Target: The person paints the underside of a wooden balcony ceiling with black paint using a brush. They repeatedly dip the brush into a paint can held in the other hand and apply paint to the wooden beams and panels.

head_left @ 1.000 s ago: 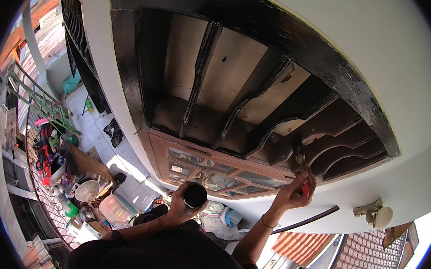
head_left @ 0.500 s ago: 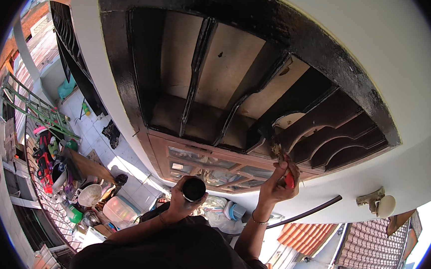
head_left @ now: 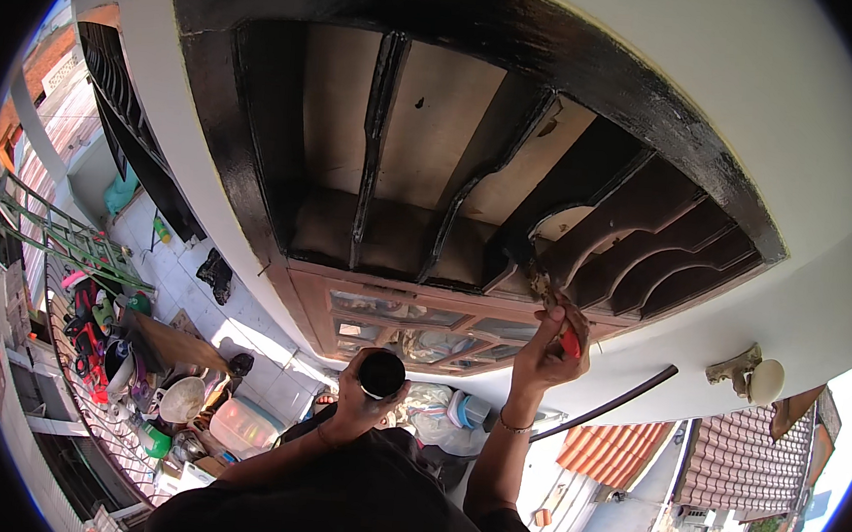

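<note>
My left hand (head_left: 356,412) is wrapped around a small round container (head_left: 382,374) of black paint, its opening facing up. Raised higher on the right, my right hand (head_left: 548,352) grips a paintbrush (head_left: 571,342) by its red handle. The brush's dark bristles rest against the lower end of a curved slat in the slatted wooden vent panel (head_left: 384,14) above. Glossy black covers the panel's frame and its left slats, while several slats to the right look dull brown. The exact contact of the bristles is hard to see against the dark wood.
Below the panel is a brown wooden frame with glass panes (head_left: 398,311). White wall (head_left: 792,124) surrounds it. Down to the left, a green metal ladder (head_left: 63,226), a clear plastic box (head_left: 242,425) and clutter lie on the tiled floor. A wall lamp (head_left: 759,376) juts out at right.
The view has shifted slightly, so the panel sits a little further left. The brush stays at the same slat with only a slight movement; the paint container keeps its place in my left hand.
</note>
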Available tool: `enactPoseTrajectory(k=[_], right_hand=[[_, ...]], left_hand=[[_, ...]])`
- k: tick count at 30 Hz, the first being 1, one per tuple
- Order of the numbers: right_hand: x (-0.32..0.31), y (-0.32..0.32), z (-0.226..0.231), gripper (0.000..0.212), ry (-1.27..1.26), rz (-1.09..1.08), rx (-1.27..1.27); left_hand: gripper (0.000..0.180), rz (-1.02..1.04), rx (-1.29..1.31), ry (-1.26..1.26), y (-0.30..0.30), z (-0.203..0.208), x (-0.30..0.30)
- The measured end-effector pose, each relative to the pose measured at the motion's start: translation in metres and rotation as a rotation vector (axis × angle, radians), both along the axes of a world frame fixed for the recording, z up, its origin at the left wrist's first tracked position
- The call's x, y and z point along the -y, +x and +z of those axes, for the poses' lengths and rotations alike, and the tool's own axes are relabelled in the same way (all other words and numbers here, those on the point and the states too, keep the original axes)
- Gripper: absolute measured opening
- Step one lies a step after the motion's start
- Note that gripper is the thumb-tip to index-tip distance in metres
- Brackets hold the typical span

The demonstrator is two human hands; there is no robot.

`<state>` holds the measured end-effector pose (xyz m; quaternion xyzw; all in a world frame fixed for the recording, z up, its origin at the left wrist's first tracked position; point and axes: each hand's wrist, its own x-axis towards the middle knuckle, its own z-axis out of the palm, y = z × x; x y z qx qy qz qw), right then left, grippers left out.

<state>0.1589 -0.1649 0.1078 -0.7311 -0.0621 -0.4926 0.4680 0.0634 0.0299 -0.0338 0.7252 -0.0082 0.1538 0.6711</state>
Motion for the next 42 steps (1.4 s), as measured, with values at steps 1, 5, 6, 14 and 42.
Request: enactPoseTrajectory(k=[1, 5, 6, 14, 42], right_hand=[[0.013, 0.002, 0.01, 0.011, 0.128, -0.05, -0.011], [0.028, 0.003, 0.016, 0.011, -0.009, -0.233, 0.119], [0.008, 0.003, 0.009, 0.011, -0.082, -0.197, 0.126], [-0.015, -0.002, 0.003, 0.012, -0.323, -0.117, 0.157], [0.003, 0.007, 0.003, 0.014, 0.177, -0.069, -0.018]], left_hand=[[0.045, 0.003, 0.005, 0.014, 0.0, -0.003, -0.002], [0.046, 0.016, -0.048, -0.056, -0.006, -0.007, -0.003], [0.047, 0.026, -0.045, -0.046, -0.005, -0.011, -0.002], [0.048, 0.006, -0.009, 0.001, 0.0, 0.002, -0.008], [0.048, 0.015, 0.017, -0.014, 0.006, 0.002, -0.019]])
